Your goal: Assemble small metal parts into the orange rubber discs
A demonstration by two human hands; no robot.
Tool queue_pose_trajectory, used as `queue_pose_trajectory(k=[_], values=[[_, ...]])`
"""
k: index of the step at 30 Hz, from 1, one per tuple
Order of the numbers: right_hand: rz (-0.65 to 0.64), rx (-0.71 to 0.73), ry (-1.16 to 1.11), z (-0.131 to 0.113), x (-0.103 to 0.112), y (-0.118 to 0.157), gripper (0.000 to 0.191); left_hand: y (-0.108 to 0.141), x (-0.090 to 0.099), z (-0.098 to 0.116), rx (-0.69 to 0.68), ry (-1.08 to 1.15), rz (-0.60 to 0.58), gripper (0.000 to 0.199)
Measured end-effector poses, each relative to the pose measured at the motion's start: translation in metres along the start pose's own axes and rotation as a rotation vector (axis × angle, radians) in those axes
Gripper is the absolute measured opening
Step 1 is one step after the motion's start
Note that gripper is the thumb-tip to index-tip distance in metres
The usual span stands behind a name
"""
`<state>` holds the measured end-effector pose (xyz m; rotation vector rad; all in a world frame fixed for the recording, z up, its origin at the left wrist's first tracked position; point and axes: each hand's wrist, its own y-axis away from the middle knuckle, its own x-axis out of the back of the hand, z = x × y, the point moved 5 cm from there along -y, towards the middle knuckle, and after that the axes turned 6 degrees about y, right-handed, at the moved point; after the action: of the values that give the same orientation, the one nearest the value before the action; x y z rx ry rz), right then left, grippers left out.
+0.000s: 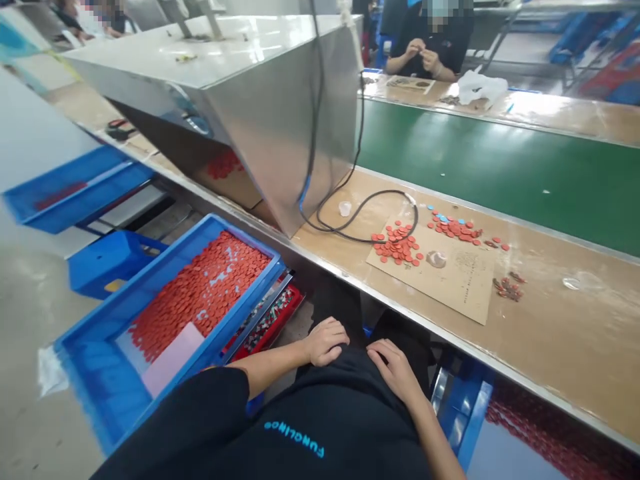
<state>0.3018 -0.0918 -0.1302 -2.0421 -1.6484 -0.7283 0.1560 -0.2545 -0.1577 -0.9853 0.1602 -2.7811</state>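
My left hand (326,341) rests on my lap, fingers loosely bent over the dark cloth, with nothing in it. Beside it my right hand (394,365) lies on the other thigh, fingers stretched out and holding nothing. Ahead on the bench, a pile of red discs (397,243) sits on a cardboard sheet (450,293). A second group of red discs (455,230), with a few blue ones among it, lies at the sheet's far edge. Small dark and red pieces (509,287) are heaped to the right of the sheet.
A blue tray (90,347) full of red discs stands at my left. The metal hood (280,100) rises over the bench, with a black cable (373,193) looping beside it. Beyond runs a green conveyor belt (480,160); a co-worker (430,47) sits across it.
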Motion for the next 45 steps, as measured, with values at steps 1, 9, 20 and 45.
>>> queue_pose_trajectory(k=[1, 9, 20, 45], values=[[-0.028, -0.003, 0.000, 0.002, -0.001, -0.004, 0.042, 0.005, 0.002, 0.001, 0.069, 0.004, 0.048, 0.046], [-0.368, 0.031, -0.009, 0.002, -0.010, -0.067, 0.038, 0.061, 0.004, 0.004, 0.795, 0.096, 0.394, 0.036], [-0.685, 0.008, 0.133, 0.000, -0.047, -0.124, 0.040, 0.062, 0.021, 0.016, 0.936, 0.362, 0.036, 0.006], [-0.390, -0.310, -0.125, 0.061, -0.031, -0.107, 0.055, -0.060, 0.024, 0.013, 0.566, -0.427, -0.247, 0.017]])
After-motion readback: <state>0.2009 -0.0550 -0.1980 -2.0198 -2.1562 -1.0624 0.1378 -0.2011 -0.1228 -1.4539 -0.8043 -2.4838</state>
